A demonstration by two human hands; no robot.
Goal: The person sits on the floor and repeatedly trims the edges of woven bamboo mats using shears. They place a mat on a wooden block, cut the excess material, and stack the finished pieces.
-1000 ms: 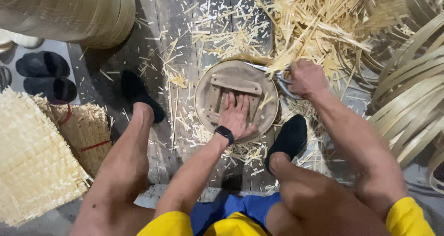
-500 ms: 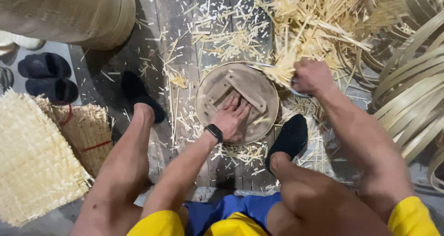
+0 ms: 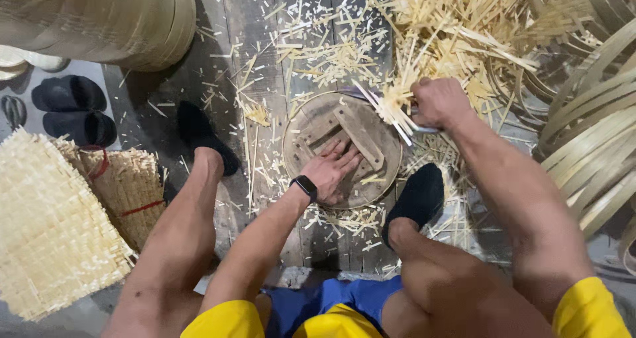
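A round wooden frame (image 3: 299, 154) with crossed slats lies on the plank floor between my feet. My left hand (image 3: 333, 169) rests flat on it, fingers spread over the slats, a black watch (image 3: 305, 187) on the wrist. My right hand (image 3: 438, 103) is closed around a bundle of thin bamboo strips (image 3: 397, 109) at the frame's upper right edge. A metal blade seems to show beside that hand.
A heap of bamboo strips (image 3: 464, 27) lies ahead. Curved bamboo hoops (image 3: 589, 126) stand at the right, stacked round rims (image 3: 119, 20) at the top left. Woven mats (image 3: 46, 225) and tied strip bundles (image 3: 129, 192) are at the left. Black slippers (image 3: 69, 109) lie beside them.
The round frame has turned under my left hand, so its slats lie at a new angle. My right hand has stayed at the frame's upper right edge with the strips.
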